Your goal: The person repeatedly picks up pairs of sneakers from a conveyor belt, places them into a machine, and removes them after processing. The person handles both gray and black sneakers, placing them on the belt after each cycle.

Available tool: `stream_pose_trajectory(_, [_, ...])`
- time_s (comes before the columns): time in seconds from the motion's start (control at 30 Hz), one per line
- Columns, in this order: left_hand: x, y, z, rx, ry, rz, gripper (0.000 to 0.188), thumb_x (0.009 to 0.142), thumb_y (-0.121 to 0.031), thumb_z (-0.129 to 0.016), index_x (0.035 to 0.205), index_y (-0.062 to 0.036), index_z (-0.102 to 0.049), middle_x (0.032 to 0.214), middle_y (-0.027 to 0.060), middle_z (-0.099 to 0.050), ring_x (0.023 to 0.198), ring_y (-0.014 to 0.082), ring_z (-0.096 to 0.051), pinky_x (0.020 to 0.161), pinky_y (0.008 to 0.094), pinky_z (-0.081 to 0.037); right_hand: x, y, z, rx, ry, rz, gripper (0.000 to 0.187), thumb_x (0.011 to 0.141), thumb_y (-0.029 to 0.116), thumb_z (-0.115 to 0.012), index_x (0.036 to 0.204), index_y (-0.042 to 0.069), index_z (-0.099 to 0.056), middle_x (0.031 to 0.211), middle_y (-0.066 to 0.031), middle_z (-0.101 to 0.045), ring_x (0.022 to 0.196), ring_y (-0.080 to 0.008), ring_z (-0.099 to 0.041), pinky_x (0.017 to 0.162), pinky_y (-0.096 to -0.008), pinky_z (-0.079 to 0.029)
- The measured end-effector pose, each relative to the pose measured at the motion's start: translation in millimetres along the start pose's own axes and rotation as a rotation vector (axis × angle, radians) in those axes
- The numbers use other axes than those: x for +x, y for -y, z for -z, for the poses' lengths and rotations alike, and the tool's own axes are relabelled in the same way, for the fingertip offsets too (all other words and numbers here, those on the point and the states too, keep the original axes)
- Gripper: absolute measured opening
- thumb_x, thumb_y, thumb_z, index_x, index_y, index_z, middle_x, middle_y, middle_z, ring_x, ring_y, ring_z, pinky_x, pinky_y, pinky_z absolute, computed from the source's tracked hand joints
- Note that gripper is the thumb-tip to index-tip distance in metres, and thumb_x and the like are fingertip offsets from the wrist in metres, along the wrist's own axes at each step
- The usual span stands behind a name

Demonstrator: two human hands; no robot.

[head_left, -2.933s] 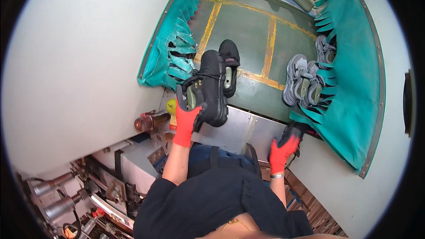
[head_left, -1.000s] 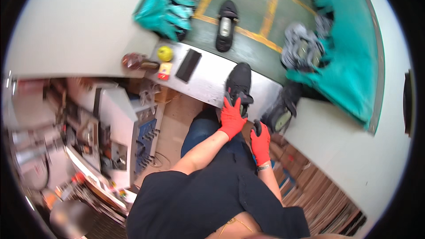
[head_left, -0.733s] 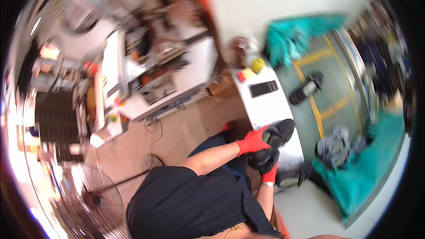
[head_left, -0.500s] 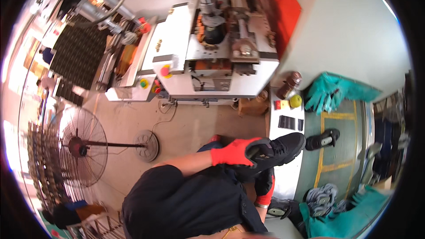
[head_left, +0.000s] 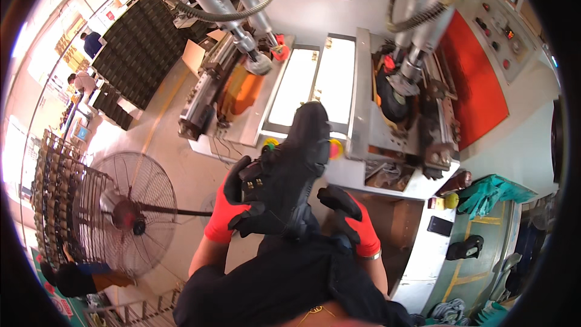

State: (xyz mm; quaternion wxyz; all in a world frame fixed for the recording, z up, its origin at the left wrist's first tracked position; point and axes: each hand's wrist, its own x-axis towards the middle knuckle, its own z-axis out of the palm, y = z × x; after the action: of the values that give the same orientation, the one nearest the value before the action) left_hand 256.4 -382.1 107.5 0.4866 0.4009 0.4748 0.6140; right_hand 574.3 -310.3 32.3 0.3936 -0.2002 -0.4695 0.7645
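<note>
A black shoe (head_left: 296, 169) is held up in front of me, toe pointing away toward the machine. My left hand (head_left: 233, 206), in a red glove with black palm and fingers, grips the shoe's left side near its rear end. To the right of the shoe, my right hand (head_left: 352, 218) wears a matching glove. Its fingers are loosely bent and apart, with a small gap between them and the shoe. Nothing shows in that hand. Beyond the shoe stands a machine with two pressing stations; a black shoe-shaped piece (head_left: 393, 97) sits in the right one.
A pedestal fan (head_left: 130, 215) stands at the left, near racks of stacked items. On the right, a white side table (head_left: 417, 266) carries a dark phone (head_left: 440, 225) and a yellow-green fruit (head_left: 451, 200). Beyond it are teal gloves (head_left: 484, 197) and another black shoe (head_left: 465, 248).
My view and body have turned from the side table toward the machine. The shoe came along, now toe forward. My right hand, earlier beneath the shoe, is now apart from it.
</note>
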Motion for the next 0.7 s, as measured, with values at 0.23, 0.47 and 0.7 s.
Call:
stream_pose_trajectory(0.23, [153.6, 6.0, 208.9, 0.245, -0.023, -0.135, 0.092, 0.076, -0.011, -0.085, 0.157, 0.0016, -0.043, 0.150, 0.0123, -0.057, 0.139, 0.0233, -0.053, 0.117, 0.0377, -0.042, 129.8, -43.5, -76.0, -0.145, -0.070, -0.053, 0.052, 0.102, 0.007, -0.057, 0.152, -0.003, -0.049, 0.149, -0.0174, -0.059, 0.139, -0.0290, -0.056, 0.119, -0.0427, -0.040])
stream_pose_trajectory(0.47, [386.1, 32.4, 270.0, 0.265, 0.078, 0.029, 0.079, 0.073, -0.003, -0.086, 0.146, -0.0015, -0.057, 0.139, 0.0098, -0.067, 0.129, 0.0220, -0.061, 0.113, 0.0355, -0.046, 134.0, -36.5, -116.9, -0.158, -0.412, -0.135, 0.051, 0.102, 0.011, -0.061, 0.149, -0.005, -0.052, 0.143, -0.0174, -0.063, 0.134, -0.0281, -0.059, 0.116, -0.0387, -0.042])
stream_pose_trajectory(0.7, [506.3, 113.4, 273.2, 1.051, -0.090, -0.069, 0.063, 0.072, -0.017, -0.087, 0.132, -0.0158, -0.066, 0.129, 0.0101, -0.072, 0.124, 0.0322, -0.066, 0.104, 0.0391, -0.052, 149.3, -54.7, -116.9, -0.163, -0.561, -0.083, 0.053, 0.102, 0.017, -0.062, 0.149, -0.006, -0.052, 0.140, -0.0174, -0.065, 0.131, -0.0271, -0.061, 0.113, -0.0383, -0.045])
